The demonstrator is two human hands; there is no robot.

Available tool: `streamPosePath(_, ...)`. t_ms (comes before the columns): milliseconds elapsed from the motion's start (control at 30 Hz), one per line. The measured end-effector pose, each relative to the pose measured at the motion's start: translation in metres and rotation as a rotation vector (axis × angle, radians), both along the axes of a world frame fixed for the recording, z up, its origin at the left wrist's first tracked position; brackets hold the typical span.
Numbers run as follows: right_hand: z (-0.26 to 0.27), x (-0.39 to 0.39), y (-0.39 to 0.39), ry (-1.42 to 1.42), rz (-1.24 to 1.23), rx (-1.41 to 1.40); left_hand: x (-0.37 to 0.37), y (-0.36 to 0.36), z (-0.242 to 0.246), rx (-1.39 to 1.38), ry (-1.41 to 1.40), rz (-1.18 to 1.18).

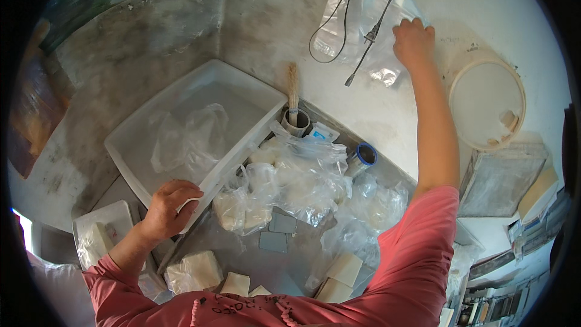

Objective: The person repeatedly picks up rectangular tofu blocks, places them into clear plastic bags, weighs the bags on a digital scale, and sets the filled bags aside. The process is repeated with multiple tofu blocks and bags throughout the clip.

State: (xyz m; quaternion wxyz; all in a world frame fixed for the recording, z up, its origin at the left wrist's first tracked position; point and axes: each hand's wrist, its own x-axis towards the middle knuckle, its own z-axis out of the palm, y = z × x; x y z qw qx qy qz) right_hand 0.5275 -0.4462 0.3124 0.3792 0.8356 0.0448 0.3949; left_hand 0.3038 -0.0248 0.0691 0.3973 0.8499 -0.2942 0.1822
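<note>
My right hand (414,43) is raised to the wall, its fingers closed on the right edge of a clear plastic bag (336,22) that hangs there. A black cable with a plug (371,35) dangles in front of the bag. Down at the left, my left hand (170,209) is at the near rim of a white plastic tub (254,134). Between its thumb and fingers is a pale thin piece (185,223), partly hidden by the hand. Crumpled clear plastic (190,141) lies inside the tub.
Bagged pale blocks (243,211) and clear bags (299,177) crowd the table. A brush (293,86) stands in a metal can (302,129), near a blue-rimmed cylinder (366,154). Pale square stacks (345,270) lie close to me. A round sieve (485,100) is against the wall.
</note>
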Motion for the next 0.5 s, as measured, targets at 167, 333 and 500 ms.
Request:
streamPosePath(167,-0.004,0.012,-0.008,0.132,-0.084,0.199,0.002,-0.006,-0.008,-0.039,0.235,-0.099)
streamPosePath(333,0.008,-0.004,-0.004,0.156,-0.004,0.334,0.066,-0.084,0.030,-0.163,0.641,-0.379)
streamPosePath(500,0.013,-0.019,0.001,0.158,0.093,0.403,0.177,-0.239,0.116,-0.729,1.045,-0.661)
